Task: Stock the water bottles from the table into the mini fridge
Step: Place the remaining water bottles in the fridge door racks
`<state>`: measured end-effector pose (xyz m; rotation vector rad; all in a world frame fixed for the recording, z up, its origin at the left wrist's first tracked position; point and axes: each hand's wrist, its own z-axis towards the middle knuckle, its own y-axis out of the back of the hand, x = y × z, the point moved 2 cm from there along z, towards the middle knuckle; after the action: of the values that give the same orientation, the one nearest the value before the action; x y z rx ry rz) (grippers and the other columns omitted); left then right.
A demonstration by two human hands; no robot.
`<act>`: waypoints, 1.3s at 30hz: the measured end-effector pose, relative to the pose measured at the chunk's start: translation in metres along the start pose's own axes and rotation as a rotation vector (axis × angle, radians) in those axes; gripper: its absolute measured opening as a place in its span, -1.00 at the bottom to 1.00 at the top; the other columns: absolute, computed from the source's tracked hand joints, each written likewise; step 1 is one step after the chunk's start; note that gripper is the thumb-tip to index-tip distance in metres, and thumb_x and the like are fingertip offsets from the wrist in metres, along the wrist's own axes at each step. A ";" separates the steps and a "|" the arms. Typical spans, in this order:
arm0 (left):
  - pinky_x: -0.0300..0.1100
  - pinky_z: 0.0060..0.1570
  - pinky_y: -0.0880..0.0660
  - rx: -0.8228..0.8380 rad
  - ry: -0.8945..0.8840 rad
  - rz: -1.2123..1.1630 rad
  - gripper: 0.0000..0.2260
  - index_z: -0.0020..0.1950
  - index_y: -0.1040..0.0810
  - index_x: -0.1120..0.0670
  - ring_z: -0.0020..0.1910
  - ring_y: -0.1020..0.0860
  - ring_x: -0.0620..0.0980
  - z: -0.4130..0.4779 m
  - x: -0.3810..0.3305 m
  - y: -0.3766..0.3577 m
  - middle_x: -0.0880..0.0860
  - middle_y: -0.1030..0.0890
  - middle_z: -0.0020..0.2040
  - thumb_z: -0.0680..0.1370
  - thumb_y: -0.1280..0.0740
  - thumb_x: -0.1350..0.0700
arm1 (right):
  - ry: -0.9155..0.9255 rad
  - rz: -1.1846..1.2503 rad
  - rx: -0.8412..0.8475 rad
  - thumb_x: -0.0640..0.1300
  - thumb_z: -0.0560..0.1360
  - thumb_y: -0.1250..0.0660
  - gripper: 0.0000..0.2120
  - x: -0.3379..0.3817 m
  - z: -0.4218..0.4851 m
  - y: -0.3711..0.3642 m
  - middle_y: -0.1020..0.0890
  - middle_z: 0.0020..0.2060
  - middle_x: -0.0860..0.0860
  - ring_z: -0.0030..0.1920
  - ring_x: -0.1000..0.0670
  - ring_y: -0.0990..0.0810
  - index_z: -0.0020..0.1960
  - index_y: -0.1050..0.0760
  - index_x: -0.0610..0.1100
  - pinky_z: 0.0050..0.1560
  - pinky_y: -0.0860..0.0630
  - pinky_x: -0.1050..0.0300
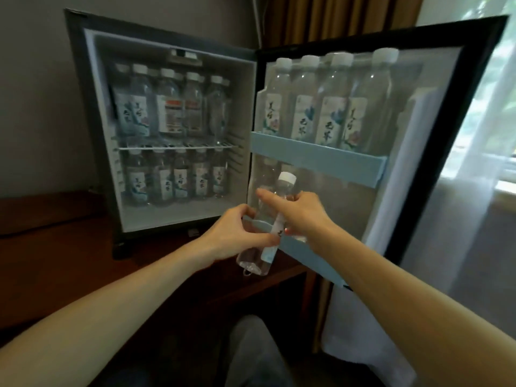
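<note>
While both hands hold the water bottle (276, 233) tilted in front of the lower door shelf (307, 256) of the mini fridge (75, 79), its base sits below the blue rail and its cap leans toward the door. The left hand (237, 233) grips the lower body and the right hand (304, 216) wraps the upper part (index finger sticking out straight). Best to lift the base clear of the rail first, then stand the bottle upright and lower it in gently.

Brown pleated curtain (335, 20) high above the fingers (268, 195), sheer white curtain (474, 163) and bright window (501, 65) well to their right, grey wall (36, 93) far to their left, grey trouser leg (251, 353) below them.
</note>
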<state>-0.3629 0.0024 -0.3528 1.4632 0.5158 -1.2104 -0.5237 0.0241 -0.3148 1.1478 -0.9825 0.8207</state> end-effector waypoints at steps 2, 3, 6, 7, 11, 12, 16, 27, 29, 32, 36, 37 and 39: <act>-0.33 -0.21 -0.54 0.019 -0.005 -0.047 -0.56 0.16 -0.51 0.02 -0.15 -0.72 -0.18 0.005 -0.004 -0.013 -0.03 -0.75 -0.11 0.41 -0.63 -0.02 | -0.016 0.047 0.022 0.24 0.40 -0.56 -0.60 -0.009 -0.006 0.013 -0.74 -0.21 0.04 -0.10 0.01 -0.73 -0.01 -0.68 -0.07 -0.10 -0.67 0.05; -0.34 -0.20 -0.53 0.013 -0.004 -0.084 -0.59 0.16 -0.53 0.02 -0.13 -0.72 -0.18 0.009 -0.005 -0.018 -0.03 -0.75 -0.08 0.42 -0.61 -0.02 | -0.016 0.079 0.022 0.19 0.43 -0.55 -0.65 -0.011 -0.009 0.018 -0.74 -0.21 0.03 -0.10 0.00 -0.74 -0.02 -0.67 -0.08 -0.09 -0.67 0.06; -0.24 -0.02 -0.57 0.007 -0.015 -0.183 -0.60 0.17 -0.58 0.04 -0.03 -0.72 -0.14 0.022 -0.012 -0.033 -0.01 -0.74 0.04 0.44 -0.59 -0.06 | -0.008 0.131 -0.021 0.03 0.49 -0.55 -0.79 -0.017 -0.014 0.029 -0.73 -0.24 -0.01 -0.23 0.03 -0.74 -0.07 -0.65 -0.10 -0.29 -0.62 0.17; -0.21 0.03 -0.58 0.009 -0.018 -0.193 -0.59 0.18 -0.59 0.05 0.00 -0.72 -0.13 0.025 -0.014 -0.037 -0.01 -0.74 0.05 0.43 -0.59 -0.08 | -0.020 0.135 -0.050 -0.01 0.50 -0.54 -0.81 -0.018 -0.014 0.032 -0.74 -0.24 -0.02 -0.23 0.02 -0.75 -0.06 -0.65 -0.12 -0.31 -0.61 0.17; -0.23 -0.11 -0.53 0.037 -0.019 -0.245 -0.54 0.20 -0.61 0.04 -0.03 -0.71 -0.12 0.034 -0.020 -0.058 0.00 -0.74 0.04 0.40 -0.59 -0.14 | -0.033 0.135 -0.154 0.00 0.48 -0.55 -0.64 -0.026 -0.011 0.045 -0.73 -0.07 -0.08 -0.09 -0.04 -0.75 0.14 -0.60 -0.19 -0.13 -0.70 0.06; -0.24 -0.17 -0.49 0.035 -0.024 -0.253 -0.49 0.21 -0.62 0.05 -0.05 -0.69 -0.10 0.037 -0.022 -0.063 0.02 -0.73 0.06 0.37 -0.59 -0.17 | -0.025 0.122 -0.177 0.02 0.49 -0.54 -0.63 -0.027 -0.010 0.048 -0.72 -0.08 -0.07 -0.11 -0.01 -0.74 0.14 -0.58 -0.19 -0.19 -0.68 0.12; -0.26 -0.24 -0.49 -0.002 -0.056 -0.296 -0.26 0.26 -0.62 0.11 -0.10 -0.62 -0.09 0.045 -0.030 -0.075 0.08 -0.67 0.14 0.23 -0.54 -0.31 | 0.009 0.094 -0.262 0.06 0.51 -0.51 -0.63 -0.030 -0.004 0.053 -0.70 -0.11 -0.09 -0.09 -0.05 -0.72 0.09 -0.56 -0.21 -0.04 -0.69 -0.05; -0.41 -0.43 -0.42 -0.061 0.005 -0.582 -0.88 0.02 -0.67 0.17 -0.48 -0.55 -0.28 0.052 -0.037 -0.108 -0.10 -0.66 -0.33 0.57 -0.49 0.13 | 0.068 -0.001 -0.305 0.07 0.54 -0.44 -0.71 -0.034 0.012 0.068 -0.73 -0.07 -0.03 -0.04 -0.08 -0.73 0.16 -0.61 -0.09 0.06 -0.68 -0.17; -0.40 -0.43 -0.44 -0.094 0.018 -0.604 -0.87 0.04 -0.69 0.17 -0.45 -0.59 -0.27 0.053 -0.043 -0.116 -0.04 -0.69 -0.25 0.57 -0.48 0.13 | 0.089 -0.040 -0.311 0.06 0.57 -0.42 -0.72 -0.034 0.013 0.073 -0.73 -0.06 -0.03 -0.04 -0.06 -0.72 0.16 -0.60 -0.09 0.08 -0.67 -0.17; -0.32 -0.36 -0.55 -0.115 0.047 -0.665 -0.85 0.07 -0.69 0.18 -0.30 -0.69 -0.17 0.056 -0.048 -0.126 0.04 -0.73 -0.16 0.58 -0.47 0.12 | 0.133 -0.102 -0.306 0.04 0.58 -0.41 -0.76 -0.031 0.013 0.079 -0.71 -0.01 0.03 0.02 -0.01 -0.70 0.20 -0.58 -0.02 0.15 -0.65 -0.14; -0.21 -0.19 -0.64 -0.131 0.050 -0.684 -0.82 0.14 -0.66 0.11 -0.11 -0.74 -0.03 0.062 -0.046 -0.136 0.02 -0.75 -0.07 0.57 -0.49 0.11 | 0.176 -0.130 -0.228 -0.07 0.61 -0.40 -0.66 -0.030 0.014 0.088 -0.67 0.09 0.09 0.08 0.08 -0.65 0.38 -0.52 -0.01 0.21 -0.58 0.03; -0.22 -0.19 -0.63 -0.130 0.050 -0.667 -0.81 0.16 -0.65 0.09 -0.09 -0.73 -0.03 0.063 -0.045 -0.138 0.01 -0.74 -0.04 0.56 -0.50 0.13 | 0.178 -0.132 -0.203 -0.10 0.61 -0.41 -0.63 -0.031 0.013 0.090 -0.66 0.10 0.10 0.09 0.09 -0.64 0.40 -0.50 -0.02 0.18 -0.57 0.08; -0.26 -0.20 -0.61 -0.133 0.036 -0.625 -0.74 0.19 -0.61 0.06 -0.06 -0.70 -0.03 0.065 -0.042 -0.140 0.00 -0.73 0.00 0.52 -0.51 0.22 | 0.176 -0.187 -0.178 -0.14 0.58 -0.44 -0.59 -0.035 0.015 0.091 -0.67 0.12 0.09 0.13 0.04 -0.66 0.40 -0.49 -0.03 0.16 -0.60 0.05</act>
<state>-0.5216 -0.0038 -0.3714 1.2459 1.1119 -1.5925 -0.6223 0.0284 -0.3142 0.9804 -0.7730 0.6582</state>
